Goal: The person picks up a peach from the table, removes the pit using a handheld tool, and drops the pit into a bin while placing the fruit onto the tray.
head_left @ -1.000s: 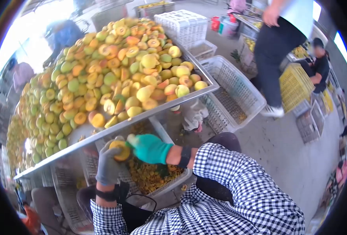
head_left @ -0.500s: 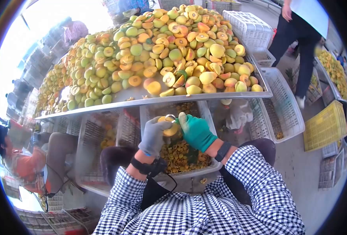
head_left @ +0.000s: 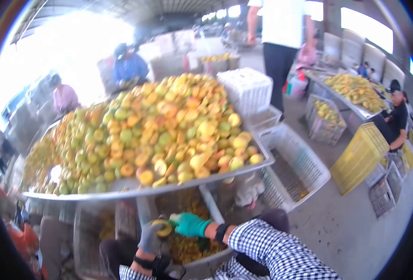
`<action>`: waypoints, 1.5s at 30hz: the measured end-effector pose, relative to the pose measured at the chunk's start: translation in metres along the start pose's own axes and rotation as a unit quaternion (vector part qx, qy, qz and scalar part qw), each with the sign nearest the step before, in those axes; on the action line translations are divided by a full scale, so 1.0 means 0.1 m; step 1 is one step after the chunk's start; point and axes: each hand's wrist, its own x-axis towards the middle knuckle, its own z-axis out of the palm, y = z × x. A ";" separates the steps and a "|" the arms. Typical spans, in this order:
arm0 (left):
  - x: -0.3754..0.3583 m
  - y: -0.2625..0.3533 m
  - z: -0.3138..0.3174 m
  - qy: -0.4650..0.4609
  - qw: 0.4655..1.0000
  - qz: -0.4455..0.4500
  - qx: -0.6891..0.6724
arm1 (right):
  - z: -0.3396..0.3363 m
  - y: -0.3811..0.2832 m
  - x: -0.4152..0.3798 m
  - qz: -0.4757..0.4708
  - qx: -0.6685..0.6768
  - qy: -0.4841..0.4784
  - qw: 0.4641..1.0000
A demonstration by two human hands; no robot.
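In my left hand [head_left: 149,240], gloved in grey, is a yellow peach half [head_left: 164,228], gripped by the fingers. My right hand [head_left: 191,225] wears a green glove and is closed right beside the fruit, around a small metal tool that blur and fingers mostly hide. Both hands hover over a white crate [head_left: 211,204] holding yellow-brown peach scraps [head_left: 187,249]. Beyond them, a metal-rimmed table [head_left: 118,195] carries a large heap of peach halves [head_left: 169,123].
White crates [head_left: 304,161] stand right of the table, with a yellow crate [head_left: 359,158] farther right. A person in a white top [head_left: 283,28] stands behind the stacked crates. Other people sit around the tables, including one in orange [head_left: 24,242] at my left.
The view has tilted up and swung right, bringing more of the hall into sight. My hands appear lower and farther left, still together at the peach half. The picture is blurrier.
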 end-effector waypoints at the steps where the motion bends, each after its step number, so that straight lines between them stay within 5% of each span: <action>1: 0.06 -0.02 -0.12 -0.003 0.999 -0.007 0.052 | 0.00 0.01 -0.01 0.019 0.031 0.005 0.999; 13: -0.23 0.29 0.18 -0.093 0.993 0.053 0.041 | -0.32 -0.19 -0.06 0.054 0.245 0.062 0.966; 14: -0.16 0.24 0.10 -0.086 0.991 0.069 0.073 | -0.33 -0.22 -0.05 -0.002 0.222 0.095 0.970; 15: -0.10 0.18 0.02 -0.075 0.991 0.081 0.073 | -0.32 -0.23 -0.06 -0.075 0.045 0.155 0.984; 18: -0.20 0.28 0.14 0.015 0.997 0.001 0.074 | -0.41 -0.49 -0.08 0.010 0.039 0.114 0.993; 27: -0.31 0.25 0.14 0.042 0.992 0.048 0.109 | -0.16 -0.45 -0.11 -0.112 -0.035 0.177 0.977; 36: -0.16 0.11 -0.12 0.080 0.986 -0.040 0.138 | 0.19 -0.14 -0.04 -0.086 -0.317 0.134 0.935; 42: -0.28 0.09 -0.10 0.134 0.956 -0.111 0.237 | 0.43 0.04 0.06 -0.052 -0.329 0.112 0.936; 44: -0.19 0.14 -0.14 0.112 0.954 -0.110 0.257 | 0.46 0.07 0.15 -0.011 -0.259 0.127 0.957; 45: -0.21 0.11 -0.16 0.044 0.985 -0.051 0.162 | 0.39 0.05 0.17 -0.058 -0.344 0.183 0.919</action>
